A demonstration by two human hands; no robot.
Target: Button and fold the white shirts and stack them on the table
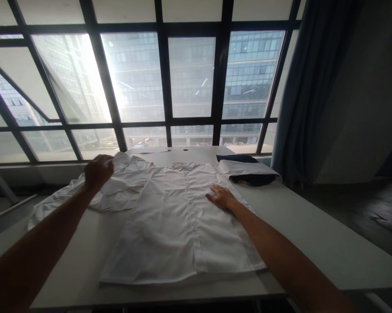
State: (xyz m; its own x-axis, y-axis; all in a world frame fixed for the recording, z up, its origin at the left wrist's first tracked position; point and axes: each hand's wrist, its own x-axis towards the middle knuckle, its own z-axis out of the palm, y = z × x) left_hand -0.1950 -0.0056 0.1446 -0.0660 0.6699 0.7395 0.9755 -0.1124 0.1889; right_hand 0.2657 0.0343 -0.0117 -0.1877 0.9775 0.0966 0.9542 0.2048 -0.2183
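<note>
A white button-front shirt (163, 230) lies front side up on the white table, its hem toward me and its collar at the far end. My right hand (222, 198) rests flat on the right half of its chest, fingers spread. At the far left, my left hand (98, 173) is closed on white fabric at the shirt's left shoulder and sleeve area, raised a little above the table. Crumpled white cloth (117, 195) bunches below and beside that hand. Whether all of it belongs to the same shirt I cannot tell.
A folded white and dark garment (248, 170) lies at the table's far right. The white table (300, 234) ends near me at its front edge. Beyond it stand large dark-framed windows (191, 78), with a blue curtain (294, 108) to the right.
</note>
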